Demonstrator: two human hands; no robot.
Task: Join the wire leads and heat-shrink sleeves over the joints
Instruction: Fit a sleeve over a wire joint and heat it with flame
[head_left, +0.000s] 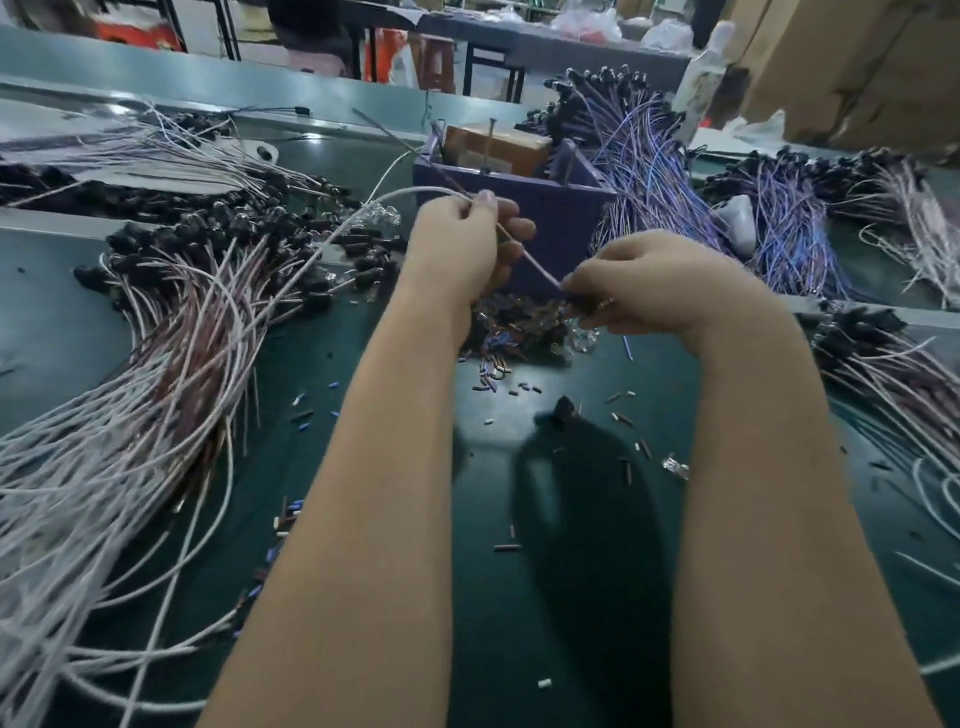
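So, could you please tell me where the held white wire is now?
In the head view, the white wire runs centre frame, pinched between the left hand and right hand, just before the purple box.

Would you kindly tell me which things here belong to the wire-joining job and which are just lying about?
Job: white wire, pinched by left hand and right hand; sleeve pieces; wire bundles.
Lying about: cardboard cartons; plastic bags.

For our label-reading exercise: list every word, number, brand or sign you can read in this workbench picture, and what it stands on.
No readable text anywhere.
Brown box in the purple bin: any marking is too blurred to read.
Cardboard cartons at the back right: no legible print.
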